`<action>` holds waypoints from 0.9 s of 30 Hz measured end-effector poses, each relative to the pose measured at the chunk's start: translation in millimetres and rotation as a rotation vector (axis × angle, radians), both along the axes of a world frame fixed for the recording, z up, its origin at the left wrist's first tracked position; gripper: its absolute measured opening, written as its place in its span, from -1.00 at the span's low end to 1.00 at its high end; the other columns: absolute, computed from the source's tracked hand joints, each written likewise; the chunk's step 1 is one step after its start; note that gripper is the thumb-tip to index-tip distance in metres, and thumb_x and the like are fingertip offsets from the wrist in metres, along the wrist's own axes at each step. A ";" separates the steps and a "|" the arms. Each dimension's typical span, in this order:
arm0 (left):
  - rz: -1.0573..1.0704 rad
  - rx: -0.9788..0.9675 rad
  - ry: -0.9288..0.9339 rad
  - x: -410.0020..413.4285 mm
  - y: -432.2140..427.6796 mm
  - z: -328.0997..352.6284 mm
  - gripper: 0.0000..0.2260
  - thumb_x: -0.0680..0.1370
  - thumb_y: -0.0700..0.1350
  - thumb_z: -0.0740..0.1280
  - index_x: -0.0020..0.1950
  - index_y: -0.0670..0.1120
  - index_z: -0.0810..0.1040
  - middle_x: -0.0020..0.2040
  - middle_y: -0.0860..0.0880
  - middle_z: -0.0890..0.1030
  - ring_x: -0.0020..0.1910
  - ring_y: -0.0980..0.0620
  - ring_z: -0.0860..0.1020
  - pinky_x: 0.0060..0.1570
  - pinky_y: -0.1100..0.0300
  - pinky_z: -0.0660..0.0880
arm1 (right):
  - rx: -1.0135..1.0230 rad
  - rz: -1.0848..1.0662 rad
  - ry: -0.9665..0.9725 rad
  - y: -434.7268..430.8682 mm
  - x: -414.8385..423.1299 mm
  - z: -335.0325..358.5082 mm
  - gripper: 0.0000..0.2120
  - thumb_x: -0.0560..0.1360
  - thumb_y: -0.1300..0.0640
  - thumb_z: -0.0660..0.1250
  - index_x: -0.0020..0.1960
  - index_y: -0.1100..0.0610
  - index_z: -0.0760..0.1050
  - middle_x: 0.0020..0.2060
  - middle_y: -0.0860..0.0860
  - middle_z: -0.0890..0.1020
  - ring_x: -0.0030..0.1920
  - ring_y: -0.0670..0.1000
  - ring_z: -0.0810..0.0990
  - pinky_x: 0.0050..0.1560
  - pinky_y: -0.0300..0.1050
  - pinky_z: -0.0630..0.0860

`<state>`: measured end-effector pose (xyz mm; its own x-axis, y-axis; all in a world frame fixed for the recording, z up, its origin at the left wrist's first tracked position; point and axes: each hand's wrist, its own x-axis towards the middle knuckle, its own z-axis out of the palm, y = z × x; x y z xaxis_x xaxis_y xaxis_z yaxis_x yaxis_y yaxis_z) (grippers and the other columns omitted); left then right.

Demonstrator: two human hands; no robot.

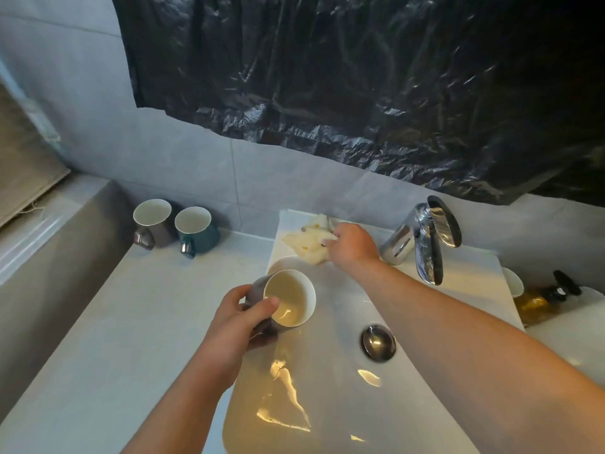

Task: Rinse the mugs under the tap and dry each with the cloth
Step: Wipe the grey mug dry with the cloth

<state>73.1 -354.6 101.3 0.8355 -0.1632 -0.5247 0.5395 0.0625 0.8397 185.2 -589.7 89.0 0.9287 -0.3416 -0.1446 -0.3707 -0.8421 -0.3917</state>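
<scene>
My left hand (242,317) grips a grey mug (288,299) with a white inside, tilted over the left side of the white sink (327,388). My right hand (352,245) reaches to the sink's back rim and grips a pale cloth (307,242) lying there. A chrome tap (425,240) stands to the right of that hand, and I see no water running from it. Two more mugs, one grey (152,224) and one teal (196,231), stand upright on the counter at the back left.
A chrome drain plug (378,342) sits in the basin. An amber pump bottle (543,299) and a white cup (514,283) stand at the right of the sink. Black plastic sheet (360,77) covers the wall above. The white counter (114,339) extends to the left.
</scene>
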 end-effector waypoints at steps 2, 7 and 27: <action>0.010 -0.016 -0.008 -1.6 -0.6 0.4 -0.64 0.58 -0.09 0.41 0.34 0.02 0.42 0.14 -0.18 0.63 0.01 -0.11 0.67 -0.09 0.07 0.63 | 0.105 -0.032 -0.036 5.7 -13.2 9.4 -0.79 0.59 -0.01 0.29 -0.03 0.13 0.55 -0.01 0.13 0.65 0.07 0.21 0.58 -0.09 -0.07 0.40; 0.043 -0.041 -0.018 -11.0 -9.8 9.5 -0.61 0.57 -0.11 0.43 0.35 0.01 0.41 0.15 -0.21 0.61 -0.01 -0.14 0.68 -0.11 0.06 0.64 | 0.917 -0.262 -0.128 13.3 -86.8 34.1 -0.82 0.51 0.21 0.31 -0.26 0.09 0.43 -0.32 0.01 0.50 -0.28 0.05 0.48 -0.21 -0.09 0.41; -0.076 -0.228 0.043 -132.8 -113.2 74.5 -0.67 0.63 0.19 0.23 0.09 0.08 0.74 0.03 -0.19 0.71 -0.09 -0.20 0.63 -0.03 -0.07 0.59 | 0.864 0.032 -0.273 -39.8 -291.4 113.5 -0.96 0.58 0.14 0.30 0.02 0.06 0.44 -0.17 -0.04 0.53 -0.26 -0.13 0.52 -0.26 -0.17 0.53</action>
